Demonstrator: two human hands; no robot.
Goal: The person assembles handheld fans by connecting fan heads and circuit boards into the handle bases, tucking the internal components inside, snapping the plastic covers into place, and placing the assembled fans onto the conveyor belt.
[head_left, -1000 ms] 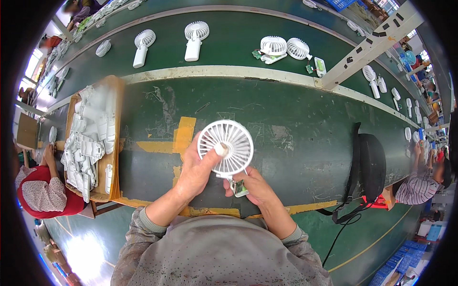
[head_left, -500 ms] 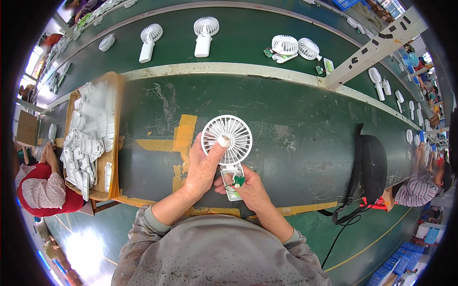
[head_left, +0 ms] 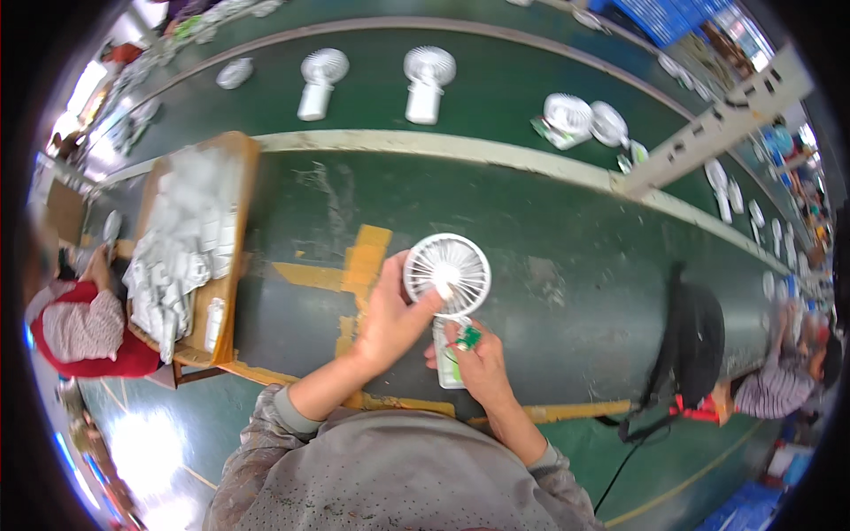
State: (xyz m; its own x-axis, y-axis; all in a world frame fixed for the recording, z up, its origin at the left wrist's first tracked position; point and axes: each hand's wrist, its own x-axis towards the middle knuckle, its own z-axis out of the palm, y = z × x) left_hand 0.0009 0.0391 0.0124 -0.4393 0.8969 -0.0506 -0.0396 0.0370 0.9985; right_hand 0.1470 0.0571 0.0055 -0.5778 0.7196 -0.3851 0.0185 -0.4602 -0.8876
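Observation:
A white handheld fan point(head_left: 448, 275) with a round slatted head is between my hands, above the dark green bench. My left hand point(head_left: 390, 320) is closed on the fan head's left side, thumb across its lower front. Around the opened handle point(head_left: 450, 365), my right hand point(head_left: 478, 361) is closed, with the thumb near a small green circuit board point(head_left: 467, 338). Thin wires seem to run from the board into the handle. The picture is slightly blurred, so fine details inside the handle do not show.
To the left stands a cardboard box point(head_left: 232, 292) of white plastic shells. A black bag point(head_left: 697, 332) lies on the bench at right. Beyond a pale rail point(head_left: 398, 142), several fans rest on a green conveyor point(head_left: 496, 80). A slotted metal post point(head_left: 717, 124) rises at right. Other people sit on both sides.
The view has shifted, so most things appear farther right and lower. Both hands keep their hold on the fan; the right thumb still lies by the circuit board.

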